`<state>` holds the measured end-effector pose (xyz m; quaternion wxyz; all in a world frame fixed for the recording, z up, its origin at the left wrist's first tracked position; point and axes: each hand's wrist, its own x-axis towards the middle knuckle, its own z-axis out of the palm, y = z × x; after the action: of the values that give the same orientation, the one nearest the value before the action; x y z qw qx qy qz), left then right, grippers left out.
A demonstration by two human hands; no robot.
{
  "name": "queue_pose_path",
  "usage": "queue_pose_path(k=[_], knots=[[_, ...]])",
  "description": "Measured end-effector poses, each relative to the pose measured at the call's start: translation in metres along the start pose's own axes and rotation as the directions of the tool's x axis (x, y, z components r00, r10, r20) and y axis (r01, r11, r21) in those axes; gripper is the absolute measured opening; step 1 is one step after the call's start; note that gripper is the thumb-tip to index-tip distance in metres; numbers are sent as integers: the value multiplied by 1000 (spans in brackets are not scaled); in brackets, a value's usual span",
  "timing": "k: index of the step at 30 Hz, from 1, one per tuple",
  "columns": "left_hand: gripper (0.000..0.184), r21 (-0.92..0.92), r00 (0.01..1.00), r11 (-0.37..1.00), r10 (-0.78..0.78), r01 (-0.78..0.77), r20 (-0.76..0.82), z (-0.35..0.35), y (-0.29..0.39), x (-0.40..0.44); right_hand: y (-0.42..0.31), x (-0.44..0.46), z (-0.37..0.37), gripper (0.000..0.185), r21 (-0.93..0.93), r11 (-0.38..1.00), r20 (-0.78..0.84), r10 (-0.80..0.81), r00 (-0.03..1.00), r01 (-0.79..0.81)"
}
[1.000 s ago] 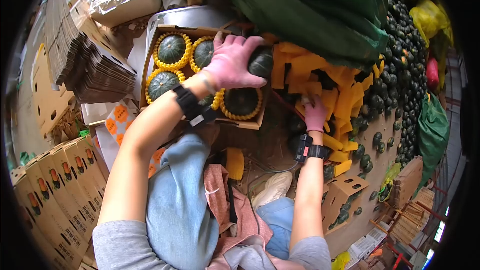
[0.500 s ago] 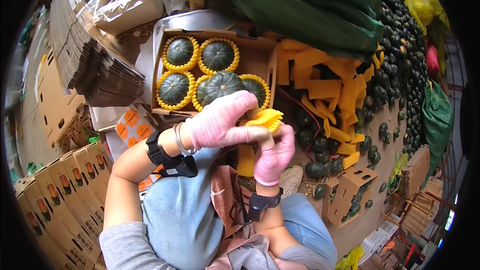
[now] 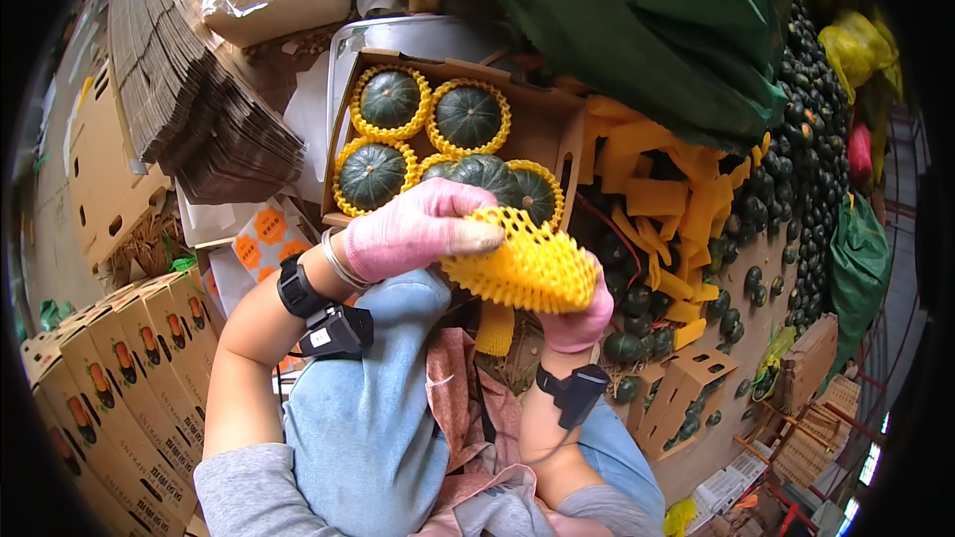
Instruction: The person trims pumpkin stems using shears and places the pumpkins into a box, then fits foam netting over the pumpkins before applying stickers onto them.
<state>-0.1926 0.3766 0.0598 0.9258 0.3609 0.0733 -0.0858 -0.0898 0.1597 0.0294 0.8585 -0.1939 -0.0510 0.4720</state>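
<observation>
A yellow foam net sleeve is stretched between my two hands above my knees. My left hand, in a pink glove, pinches its left edge between thumb and fingers. At its right end my right hand, also gloved, grips the sleeve, which partly hides the fingers. Just beyond, a cardboard box holds several dark green pumpkins in yellow foam nets. One pumpkin without a visible net lies over the front row, its lower part hidden by my left hand and the sleeve.
Flat foam sleeves are heaped right of the box. Beyond them spreads a large pile of pumpkins. A green cloth hangs over the back. Folded cardboard and printed cartons stand at left; a cut carton sits at right.
The foam sleeve, bunched up before, is now spread wide. My hands have moved apart, the right one outward and lower. The view has shifted slightly.
</observation>
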Motion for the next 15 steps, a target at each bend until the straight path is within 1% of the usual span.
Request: queue_pose_path(k=[1, 2, 4, 5, 6, 7, 9, 10, 11, 13, 14, 15], knots=[[18, 137, 999, 990, 39, -43, 30, -5, -1, -1, 2, -2, 0, 30, -131, 991, 22, -20, 1000, 22], [23, 321, 961, 911, 210, -259, 178, -10, -2, 5, 4, -3, 4, 30, -259, 964, 44, -39, 998, 50], [23, 499, 946, 804, 273, -323, 172, -3, -2, 4, 12, 3, 9, 25, -377, 926, -66, -52, 996, 23], [24, 583, 936, 734, 306, -350, 176, 1, -1, 4, 21, 6, 17, 22, -399, 917, -209, -79, 975, -11], [17, 591, 928, 719, 329, -367, 176, 0, -4, 6, 28, 11, 21, 22, -454, 890, -212, -142, 967, 31], [17, 662, 898, 625, 401, -413, 181, -3, -8, 8, 28, 17, 22, 27, -451, 891, -95, -113, 989, 58], [20, 782, 820, 411, 531, -470, 213, -7, -12, 11, 40, 30, 56, 32, -467, 882, -288, -210, 934, 54], [26, 784, 780, 367, 583, -501, 226, -5, -14, 12, 37, 27, 55, 23, -461, 887, -301, -137, 944, -18], [25, 783, 771, 332, 576, -525, 272, -5, -12, 11, 34, 26, 48, 19, -610, 793, -221, -186, 957, 13], [22, 773, 745, 265, 559, -576, 364, -3, 0, 5, 31, 23, 33, 12, -843, 530, -42, -239, 970, 95], [19, 754, 810, 365, 462, -546, 362, -3, 8, 1, 29, 24, 34, 7, -925, 365, -3, -285, 959, 105], [16, 673, 887, 579, 327, -460, 325, -7, 7, -3, 28, 23, 38, 9, -971, 209, 55, -268, 962, 113]])
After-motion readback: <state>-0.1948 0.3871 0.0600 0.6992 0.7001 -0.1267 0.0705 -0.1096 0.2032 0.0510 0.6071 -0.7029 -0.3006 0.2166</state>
